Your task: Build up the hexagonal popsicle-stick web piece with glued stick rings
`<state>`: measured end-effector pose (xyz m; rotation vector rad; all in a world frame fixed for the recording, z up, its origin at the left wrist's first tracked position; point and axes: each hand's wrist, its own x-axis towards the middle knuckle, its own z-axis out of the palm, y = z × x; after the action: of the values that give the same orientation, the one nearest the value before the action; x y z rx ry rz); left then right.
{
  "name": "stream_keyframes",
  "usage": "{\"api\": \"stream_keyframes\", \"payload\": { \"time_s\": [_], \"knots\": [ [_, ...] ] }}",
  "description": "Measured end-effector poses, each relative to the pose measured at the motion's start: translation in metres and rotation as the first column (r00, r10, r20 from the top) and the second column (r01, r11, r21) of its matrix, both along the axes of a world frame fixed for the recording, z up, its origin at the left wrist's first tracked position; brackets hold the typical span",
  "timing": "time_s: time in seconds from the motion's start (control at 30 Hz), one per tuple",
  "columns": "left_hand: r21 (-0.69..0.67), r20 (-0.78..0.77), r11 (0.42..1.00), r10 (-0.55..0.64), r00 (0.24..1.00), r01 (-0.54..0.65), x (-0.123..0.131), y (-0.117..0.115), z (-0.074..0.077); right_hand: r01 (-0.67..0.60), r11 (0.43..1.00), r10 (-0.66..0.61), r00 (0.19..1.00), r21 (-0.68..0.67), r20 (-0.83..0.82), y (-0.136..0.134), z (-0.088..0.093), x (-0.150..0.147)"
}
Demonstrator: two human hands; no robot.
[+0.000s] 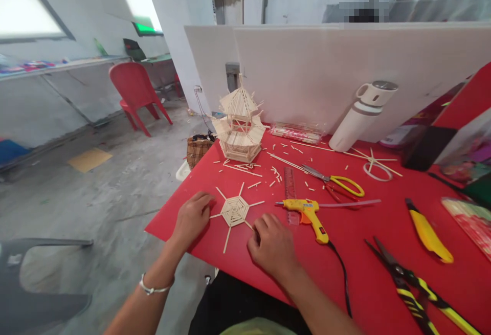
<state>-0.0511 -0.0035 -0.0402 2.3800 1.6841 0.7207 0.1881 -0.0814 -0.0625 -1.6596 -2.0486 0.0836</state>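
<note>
A flat hexagonal lattice of thin wooden sticks (235, 211), with longer sticks radiating outward, lies on the red tabletop. My left hand (195, 216) is at its left side, fingers bent and closed at the end of one spoke. On the lower right, my right hand (271, 245) has its fingers curled in at the tip of another spoke. Just past that hand rests a yellow hot glue gun (307, 211) with a clear glue stick in its back. A transparent ruler (290, 184) lies partly under the gun.
A stick-built pagoda (240, 128) stands at the back. Scissors (332, 177), red-handled pliers (337, 193), cut stick pieces (276, 175), a yellow cutter (429, 235), large shears (406, 276) and a white flask (356, 120) are to the right. The table's left edge (180, 187) drops to the floor.
</note>
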Motion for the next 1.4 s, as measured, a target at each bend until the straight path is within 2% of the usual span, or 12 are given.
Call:
{"api": "stream_keyframes", "payload": {
  "time_s": [0.13, 0.27, 0.4, 0.53, 0.7, 0.9, 1.1, 1.27, 1.4],
  "knots": [
    [0.064, -0.016, 0.996, -0.063, 0.998, 0.064, -0.007, 0.005, -0.003, 0.004, 1.000, -0.004, 0.999, -0.008, 0.034, -0.010, 0.004, 0.005],
    [0.055, -0.051, 0.984, -0.166, 0.985, 0.169, -0.002, 0.009, -0.006, 0.039, 0.999, -0.037, 0.998, -0.035, 0.046, -0.006, 0.024, 0.014],
    [0.014, -0.070, 0.980, -0.198, 0.978, 0.200, 0.002, 0.008, -0.009, 0.047, 0.997, -0.041, 0.994, -0.059, 0.098, 0.024, 0.051, 0.029],
    [0.008, -0.052, 0.976, -0.218, 0.975, 0.218, 0.001, 0.006, -0.010, 0.038, 0.974, 0.008, 0.979, -0.222, 0.203, 0.071, 0.065, 0.039],
    [0.048, 0.022, 0.985, -0.167, 0.986, 0.166, -0.002, 0.006, -0.011, 0.020, 0.949, 0.059, 0.969, -0.314, 0.239, 0.120, 0.057, 0.035],
    [0.033, 0.006, 0.999, -0.035, 0.999, 0.035, -0.002, 0.008, -0.011, 0.015, 0.911, 0.095, 0.965, -0.412, 0.246, 0.145, 0.048, 0.035],
    [-0.051, -0.013, 0.998, -0.021, 1.000, 0.020, 0.000, 0.010, -0.014, 0.003, 0.889, 0.122, 0.962, -0.458, 0.243, 0.153, 0.046, 0.037],
    [-0.043, 0.005, 0.998, -0.038, 0.999, 0.039, 0.000, 0.009, -0.016, -0.021, 0.887, 0.141, 0.964, -0.461, 0.226, 0.148, 0.042, 0.036],
    [-0.050, 0.005, 0.998, -0.049, 0.999, 0.049, 0.000, 0.008, -0.014, -0.084, 0.884, 0.176, 0.971, -0.461, 0.161, 0.141, 0.049, 0.030]
  ]
}}
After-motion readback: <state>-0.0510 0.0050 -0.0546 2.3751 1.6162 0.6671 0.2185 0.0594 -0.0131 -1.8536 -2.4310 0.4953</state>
